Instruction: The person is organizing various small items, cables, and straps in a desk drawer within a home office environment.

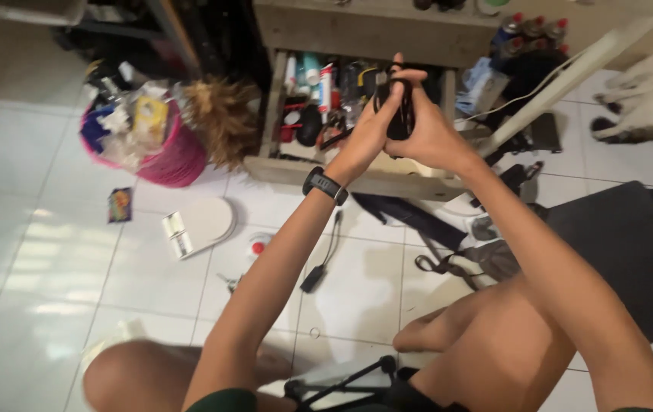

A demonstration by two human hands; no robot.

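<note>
Both hands are clamped together on a small black device (398,114), held upright before the wooden shelf (357,172). Left hand (372,122) and right hand (427,130) press it from either side, equally near.

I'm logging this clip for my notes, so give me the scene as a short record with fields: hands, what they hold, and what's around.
left hand: raised, fingers wrapped on a small black object; black wristband on the wrist
right hand: clasps the same black object from the other side
object detail: too blurred to identify
behind hands: open wooden drawer crammed with tubes and tools
floor left: pink basket full of clutter
floor middle: white oval lid, black cable
far right: white dog lying down
</note>
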